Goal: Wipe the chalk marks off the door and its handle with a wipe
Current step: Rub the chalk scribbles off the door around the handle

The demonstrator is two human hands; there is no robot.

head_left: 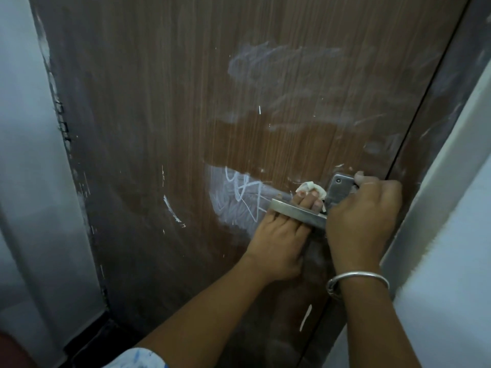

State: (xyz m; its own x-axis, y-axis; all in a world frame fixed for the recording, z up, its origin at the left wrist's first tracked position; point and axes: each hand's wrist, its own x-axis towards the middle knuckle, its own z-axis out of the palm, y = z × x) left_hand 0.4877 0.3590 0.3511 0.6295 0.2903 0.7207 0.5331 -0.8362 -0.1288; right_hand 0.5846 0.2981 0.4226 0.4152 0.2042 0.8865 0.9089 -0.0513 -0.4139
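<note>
Head view: left hand (276, 235) reaches behind the metal handle (297, 212), fingers pressing a white wipe (390, 187) onto the brown door (164, 107). Right hand (364, 211) closes around the handle base. Chalk marks (239, 200) remain just left.

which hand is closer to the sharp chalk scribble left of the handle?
Left. The left hand reaches behind the handle, right beside the chalk scribble; the right hand grips the handle's plate end, farther right.

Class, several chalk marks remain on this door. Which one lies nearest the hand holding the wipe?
The white scribble just left of the handle, beside the left hand with the wipe. The other smears sit higher up the door.
</note>
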